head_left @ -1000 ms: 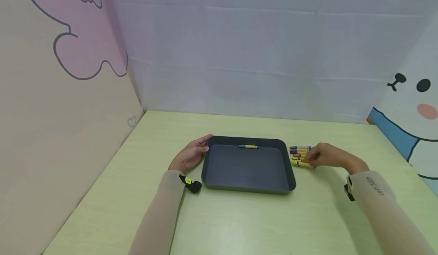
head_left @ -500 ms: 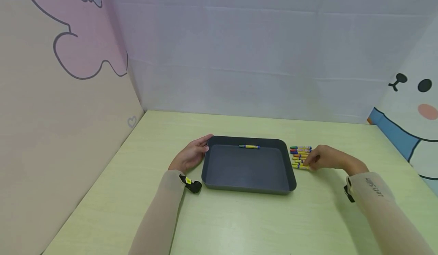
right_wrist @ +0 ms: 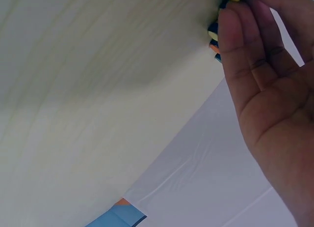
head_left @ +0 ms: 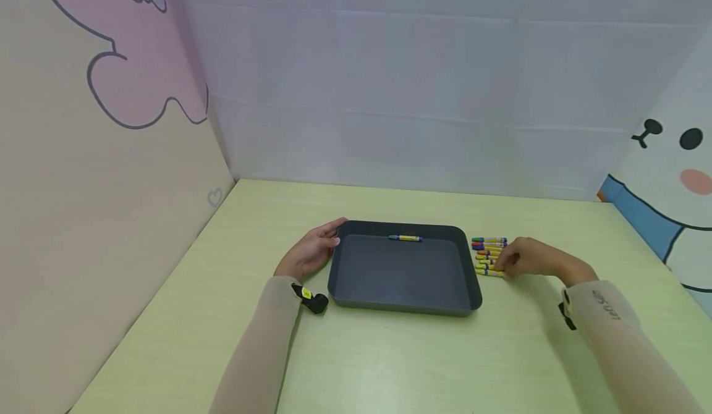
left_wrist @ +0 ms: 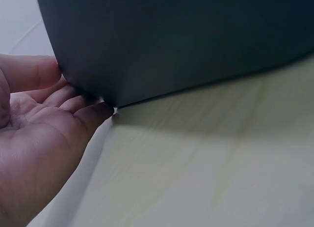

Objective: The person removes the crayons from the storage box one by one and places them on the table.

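Row of crayons (head_left: 488, 254) lay on desk (head_left: 389, 364) just right of dark tray (head_left: 345, 278), long axes crosswise; right hand (head_left: 528, 258) touched nearest ones, grip indiscernible; left hand (head_left: 311, 250) rested relaxed against tray's left wall.

Two forearms in pale sleeves reach forward, well apart. The left hand (head_left: 310, 250) lies palm inward with relaxed, nearly straight fingers (left_wrist: 68, 101). The right hand (head_left: 528, 257) is lowered, knuckles up, fingers (right_wrist: 235, 45) bent down at the tips. A dark strap circles each wrist.
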Demonstrator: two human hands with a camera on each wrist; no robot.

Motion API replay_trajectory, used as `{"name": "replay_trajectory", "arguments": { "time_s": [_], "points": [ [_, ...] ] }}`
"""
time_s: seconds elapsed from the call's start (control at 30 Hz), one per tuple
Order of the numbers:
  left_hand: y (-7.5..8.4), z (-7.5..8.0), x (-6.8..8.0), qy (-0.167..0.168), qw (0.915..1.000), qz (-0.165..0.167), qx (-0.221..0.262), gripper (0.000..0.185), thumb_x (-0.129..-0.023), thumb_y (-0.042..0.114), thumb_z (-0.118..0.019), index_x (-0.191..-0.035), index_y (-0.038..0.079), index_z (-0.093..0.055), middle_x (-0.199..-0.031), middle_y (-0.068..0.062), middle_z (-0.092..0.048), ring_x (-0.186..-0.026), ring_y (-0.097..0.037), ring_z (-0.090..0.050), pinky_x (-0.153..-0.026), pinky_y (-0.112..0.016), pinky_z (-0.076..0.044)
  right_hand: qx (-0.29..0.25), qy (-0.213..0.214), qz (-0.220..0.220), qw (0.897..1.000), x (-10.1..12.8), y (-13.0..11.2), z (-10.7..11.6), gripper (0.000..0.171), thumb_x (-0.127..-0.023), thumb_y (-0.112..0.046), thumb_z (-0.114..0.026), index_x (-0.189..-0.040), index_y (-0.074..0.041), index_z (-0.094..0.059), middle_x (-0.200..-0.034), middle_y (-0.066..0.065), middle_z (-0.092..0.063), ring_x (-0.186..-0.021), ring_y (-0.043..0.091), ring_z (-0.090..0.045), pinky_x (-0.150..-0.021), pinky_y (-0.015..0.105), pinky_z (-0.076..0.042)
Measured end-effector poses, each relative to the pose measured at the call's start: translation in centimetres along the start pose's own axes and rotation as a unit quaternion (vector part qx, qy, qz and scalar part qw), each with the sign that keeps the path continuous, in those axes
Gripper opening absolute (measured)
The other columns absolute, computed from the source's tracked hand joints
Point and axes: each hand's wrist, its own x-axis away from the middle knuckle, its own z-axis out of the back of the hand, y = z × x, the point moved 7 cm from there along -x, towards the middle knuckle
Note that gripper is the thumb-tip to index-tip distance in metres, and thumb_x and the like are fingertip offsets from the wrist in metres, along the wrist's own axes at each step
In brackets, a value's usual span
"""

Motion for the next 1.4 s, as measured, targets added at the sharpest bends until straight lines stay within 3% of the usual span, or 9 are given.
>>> {"name": "replay_trajectory", "arguments": {
  "time_s": [0.43,0.7,1.13,1.4],
  "points": [
    [0.0,0.1,-0.1,0.004,1.0000,0.001,0.002,0.063,-0.095,-0.012,-0.039,-0.153,0.007,-0.022,-0.163,-0.005,0.002,-0.122,-0.016,-0.024,-0.075,-0.016,-0.037,-0.005,0.004,-0.004,1.000,0.2,0.1,-0.1,0.018,-0.082,-0.008,-0.072,-0.099,-0.002,-0.073,-0.091,0.004,-0.070,-0.076,0.008,-0.057,-0.066,0.027,-0.049],
    [0.1,0.0,-0.1,0.003,1.0000,0.002,-0.005,0.063,-0.095,-0.012,-0.038,-0.153,0.006,-0.022,-0.163,-0.005,0.003,-0.144,-0.015,-0.003,-0.085,-0.017,-0.035,-0.006,0.000,-0.010,1.000,0.3,-0.3,0.0,0.019,-0.082,-0.009,-0.072,-0.100,-0.002,-0.073,-0.091,0.004,-0.069,-0.076,0.010,-0.057,-0.065,0.028,-0.049],
    [0.1,0.0,-0.1,0.001,1.0000,-0.001,0.004,0.063,-0.095,-0.013,-0.038,-0.153,0.004,-0.020,-0.163,-0.004,0.002,-0.140,-0.014,-0.008,-0.078,-0.016,-0.037,-0.022,0.014,-0.017,1.000,0.2,-1.8,1.5,0.029,-0.090,-0.016,-0.065,-0.113,0.002,-0.068,-0.104,0.012,-0.070,-0.087,0.018,-0.063,-0.077,0.038,-0.052],
    [0.0,0.1,0.0,0.002,1.0000,0.000,-0.002,0.063,-0.096,-0.012,-0.038,-0.154,0.005,-0.020,-0.163,-0.004,0.003,-0.147,-0.016,-0.002,-0.085,-0.017,-0.037,-0.004,0.028,0.003,1.000,-0.5,-3.7,2.6,0.033,-0.091,-0.018,-0.065,-0.118,0.002,-0.066,-0.105,0.011,-0.069,-0.090,0.019,-0.063,-0.077,0.039,-0.051]
  ]
}}
